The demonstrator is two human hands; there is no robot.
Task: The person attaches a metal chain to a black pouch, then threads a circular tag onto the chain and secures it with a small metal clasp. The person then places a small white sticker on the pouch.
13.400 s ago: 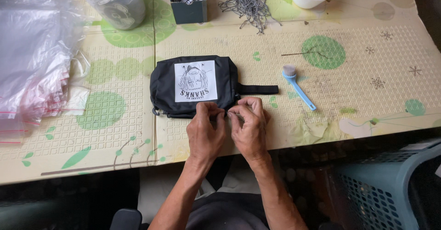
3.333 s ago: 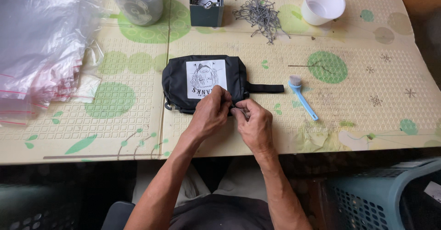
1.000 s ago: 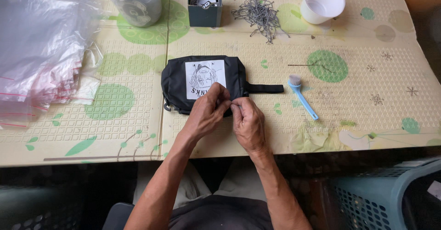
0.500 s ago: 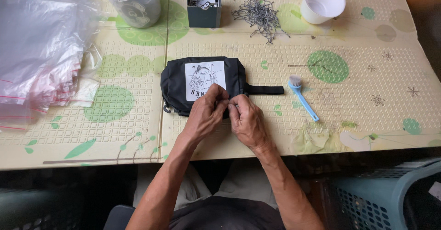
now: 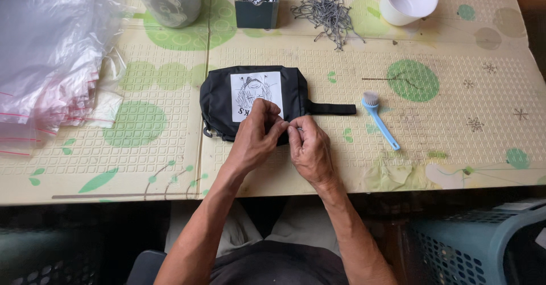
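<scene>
At frame centre, both hands had closed together: left hand (image 5: 257, 134) and right hand (image 5: 310, 151) pinched something tiny, unclear, at the black pouch (image 5: 219, 97) edge.

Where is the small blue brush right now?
In the head view, the blue brush lies on the table mat right of the black pouch, just past the pouch's strap and apart from the right hand.

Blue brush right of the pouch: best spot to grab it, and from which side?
Judging by its pose, take the blue brush mid-handle, pinching across the thin shaft from above. It lies flat and diagonal, white head toward the pouch strap, with bare table on its right.
</scene>
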